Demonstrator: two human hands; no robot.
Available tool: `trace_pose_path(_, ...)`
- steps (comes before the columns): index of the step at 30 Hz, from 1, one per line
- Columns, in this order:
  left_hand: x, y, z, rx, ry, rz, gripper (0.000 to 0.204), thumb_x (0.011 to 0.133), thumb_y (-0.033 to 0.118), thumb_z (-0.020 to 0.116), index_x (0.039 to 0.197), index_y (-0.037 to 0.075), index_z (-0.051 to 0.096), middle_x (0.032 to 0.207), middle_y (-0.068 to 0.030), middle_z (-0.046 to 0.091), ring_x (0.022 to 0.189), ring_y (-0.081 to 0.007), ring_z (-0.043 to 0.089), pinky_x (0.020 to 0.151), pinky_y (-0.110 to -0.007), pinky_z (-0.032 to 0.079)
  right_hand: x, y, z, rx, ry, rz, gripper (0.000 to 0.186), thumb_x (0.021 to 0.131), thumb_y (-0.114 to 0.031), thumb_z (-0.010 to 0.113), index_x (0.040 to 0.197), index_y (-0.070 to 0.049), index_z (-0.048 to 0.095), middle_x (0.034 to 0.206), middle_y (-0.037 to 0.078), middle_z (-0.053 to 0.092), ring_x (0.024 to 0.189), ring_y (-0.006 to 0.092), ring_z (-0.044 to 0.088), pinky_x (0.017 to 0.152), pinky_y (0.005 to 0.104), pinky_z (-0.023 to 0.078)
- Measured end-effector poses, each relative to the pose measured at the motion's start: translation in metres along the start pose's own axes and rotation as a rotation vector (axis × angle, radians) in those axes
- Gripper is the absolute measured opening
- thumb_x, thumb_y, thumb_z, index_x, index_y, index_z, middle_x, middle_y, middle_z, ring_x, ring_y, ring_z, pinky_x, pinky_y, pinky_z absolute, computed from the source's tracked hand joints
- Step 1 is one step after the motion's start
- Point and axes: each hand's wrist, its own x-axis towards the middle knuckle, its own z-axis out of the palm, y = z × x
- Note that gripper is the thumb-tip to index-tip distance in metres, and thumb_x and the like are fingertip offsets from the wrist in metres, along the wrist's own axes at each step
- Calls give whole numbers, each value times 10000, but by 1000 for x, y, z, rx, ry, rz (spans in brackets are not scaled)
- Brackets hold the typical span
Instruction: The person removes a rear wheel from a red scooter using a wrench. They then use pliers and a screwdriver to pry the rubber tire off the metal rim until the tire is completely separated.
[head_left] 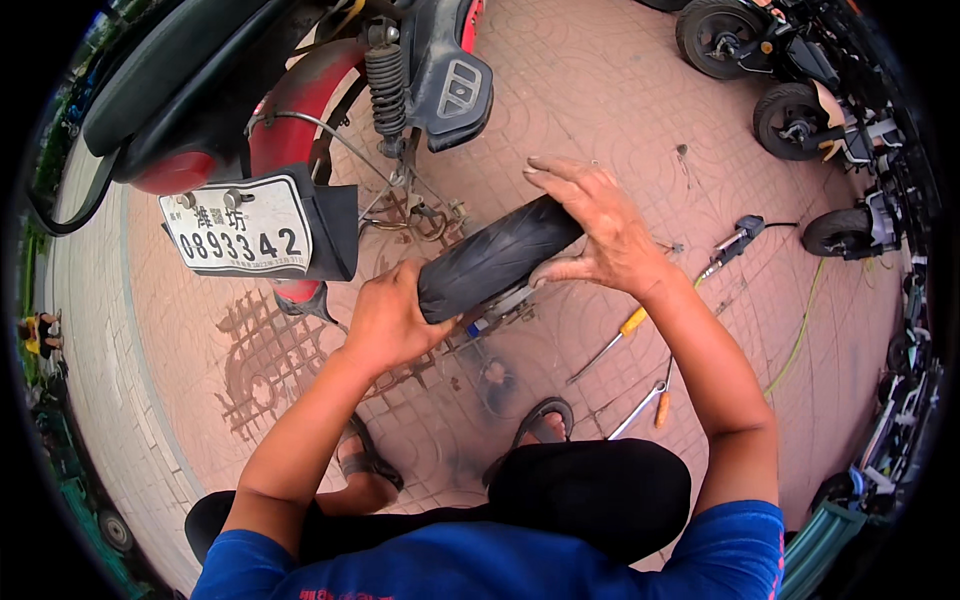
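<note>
Between my hands stands a wheel with a worn black tyre (500, 258), tilted, its tread facing up. My left hand (393, 315) is closed round the tyre's near left end, the thumb lying along its lower edge. At the far right end my right hand (600, 225) cups the tyre, thumb on the lower side and fingers reaching over the upper side. Some metal and a small blue part (476, 328) show just under the tyre; the rest of the wheel's side is hidden. Ahead of the wheel is the back of a red and black motorbike (305, 110), with a spring shock absorber (385, 85).
A white number plate (240, 225) and black mudflap hang at the left. On the paving to the right lie a yellow-handled tool (632, 321), an air-hose tool (735, 245), a wrench (640, 408) and an orange-handled tool (662, 410). Parked scooters (790, 120) line the right side.
</note>
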Motion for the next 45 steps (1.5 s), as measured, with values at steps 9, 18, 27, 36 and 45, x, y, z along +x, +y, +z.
trace_pose_path(9, 30, 28, -4, 67, -35, 75, 820, 754, 288, 906, 1407, -38, 533, 1096, -326, 744, 1057, -502, 737, 939, -517, 590, -380, 83, 58, -701, -579, 386, 416, 956, -121, 640, 1368, -70, 672, 1464, 210, 622, 1376, 375, 579, 1187, 527, 432)
trace_pose_path(18, 106, 51, -13, 4, 56, 178, 1025, 758, 239, 922, 1583, -82, 406, 1403, -347, 638, 1324, -473, 643, 1138, -468, 509, -368, 69, 40, -526, -618, 675, 256, 960, -190, 667, 1188, -74, 646, 1124, 185, 677, 1142, 386, 684, 1005, 540, 500)
trace_pose_path(27, 66, 39, 10, -77, 102, 176, 1025, 754, 53, 711, 1707, 141, 344, 1456, -303, 635, 1341, -503, 629, 1148, -481, 510, -368, -29, 57, 125, 193, 1192, 327, 987, -55, 713, 1268, 36, 575, 1145, 220, 733, 930, 320, 744, 829, 422, 601)
trace_pose_path(36, 93, 27, 6, -104, 146, 203, 981, 758, 59, 712, 1683, 145, 398, 1379, -294, 688, 1262, -494, 673, 1075, -487, 546, -180, -104, -35, 42, 260, 720, 402, 907, 68, 746, 1288, -13, 648, 1118, 144, 808, 929, 230, 781, 793, 355, 623)
trace_pose_path(45, 87, 21, 6, -149, 134, 193, 1041, 738, 89, 764, 1699, 186, 376, 1322, -303, 684, 1166, -511, 679, 1021, -538, 555, -72, -121, -75, -588, -130, 264, 455, 849, 30, 681, 1269, -122, 765, 1109, 84, 761, 891, 288, 738, 748, 411, 608)
